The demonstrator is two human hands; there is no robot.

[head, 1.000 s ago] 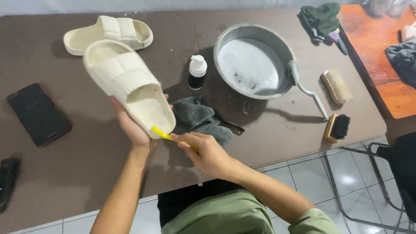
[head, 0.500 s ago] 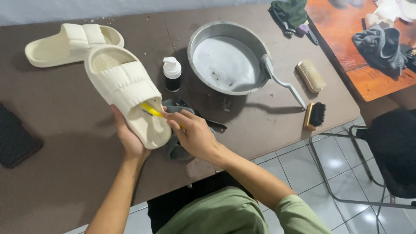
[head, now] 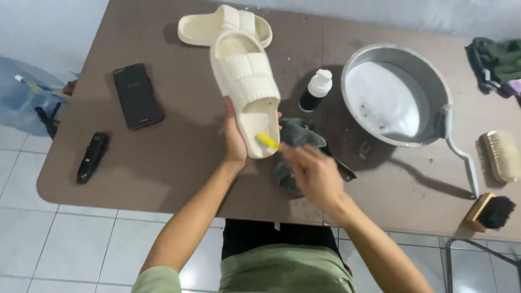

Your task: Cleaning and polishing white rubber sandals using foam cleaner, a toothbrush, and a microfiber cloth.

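My left hand [head: 234, 138] grips the heel end of a cream slide sandal [head: 244, 81], holding it sole-up above the brown table [head: 163, 157]. My right hand [head: 315, 176] is closed on a small yellow-handled brush [head: 267, 141], whose tip touches the sandal's heel. Under the right hand lies a crumpled grey cloth [head: 296, 138]. The second cream sandal [head: 217, 24] rests on the table at the far side.
A metal basin [head: 434, 87] with soapy water sits at right, a small dark bottle with white cap [head: 316, 89] beside it. Two brushes [head: 502, 154] [head: 488, 211] lie far right. A black phone [head: 137, 95] and a black device [head: 91, 157] lie left.
The view has swung left, so the phone and black device show again. My right hand has kept moving the yellow brush over the sandal's heel; my left hand still holds the sandal.
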